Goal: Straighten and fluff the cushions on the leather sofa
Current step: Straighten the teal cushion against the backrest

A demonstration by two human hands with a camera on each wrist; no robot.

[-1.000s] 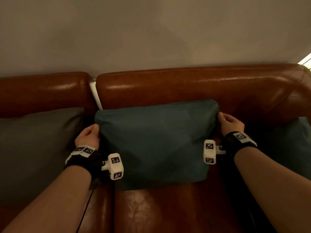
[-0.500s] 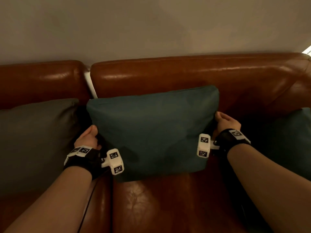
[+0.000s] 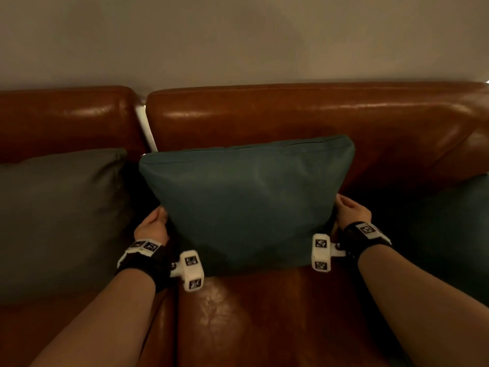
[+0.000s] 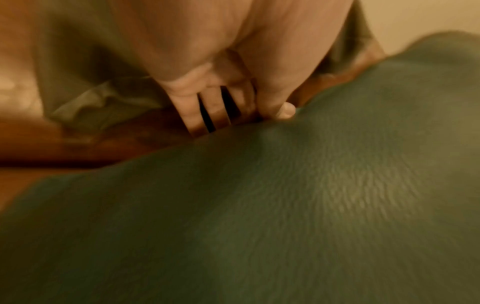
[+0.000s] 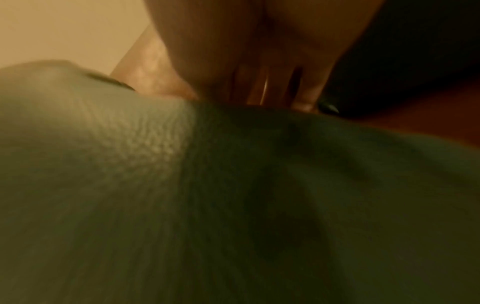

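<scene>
- We are holding the teal cushion [image 3: 246, 205] upright on the seat of the leather sofa [image 3: 277, 120], its back leaning on the backrest and its bottom edge resting on the seat.
- Our left hand [image 3: 153, 229] is gripping the cushion's left edge low down; in the left wrist view the thumb is lying on the front face while the fingers [image 4: 197, 115] are disappearing behind the fabric.
- Our right hand [image 3: 353, 213] is gripping the right edge in the same way, though its fingertips are sinking out of sight behind the cushion in the blurred, dim right wrist view.
- A grey cushion [image 3: 58, 221] is leaning just beside our left hand, cut off by the left border.
- Another teal cushion [image 3: 460, 234] is sitting to the right, mostly lost in shadow and cropped by the frame edge.
- Both wrist views are soft, with cushion fabric filling most of each.
</scene>
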